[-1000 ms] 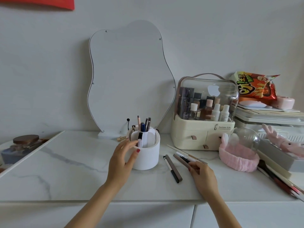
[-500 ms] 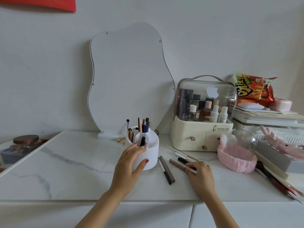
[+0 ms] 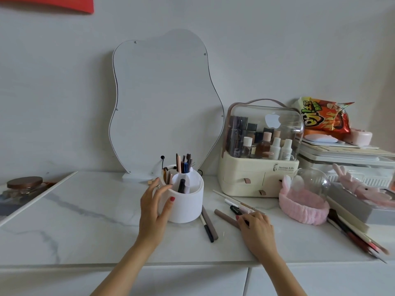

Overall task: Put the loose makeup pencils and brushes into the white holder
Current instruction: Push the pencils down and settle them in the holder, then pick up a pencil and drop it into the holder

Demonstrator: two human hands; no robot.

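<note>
**Hands by the White Holder and the Loose Pencils**

While the left hand [image 3: 155, 207] is curling around the left side of the white holder [image 3: 185, 202], the right hand [image 3: 255, 229] is lying on the table [image 3: 85, 221] over to the right. The left hand's fingers are spread wide and are touching the holder's round wall, with the thumb resting on the front. It is not pinching anything.

The holder is standing upright in the middle of the table, in front of the mirror [image 3: 164, 99]. Some pencils and brushes are already sticking up out of it.

The right hand is lying palm down with its fingers close together. Its fingertips are touching a brown pencil [image 3: 226, 217] and a black-tipped pen [image 3: 236, 210] that are lying flat on the table. I cannot tell if the hand is gripping them or only pressing on them.

Two more pencils [image 3: 208, 224] are lying side by side between the two hands, just beside the holder's bottom right edge. A few thin sticks [image 3: 233, 199] are lying behind the right hand, near the cream makeup box [image 3: 256, 180]. More pencils [image 3: 357, 240] are lying far off at the right edge of the table, well apart from both hands, near a pink headband [image 3: 301, 207].
</note>
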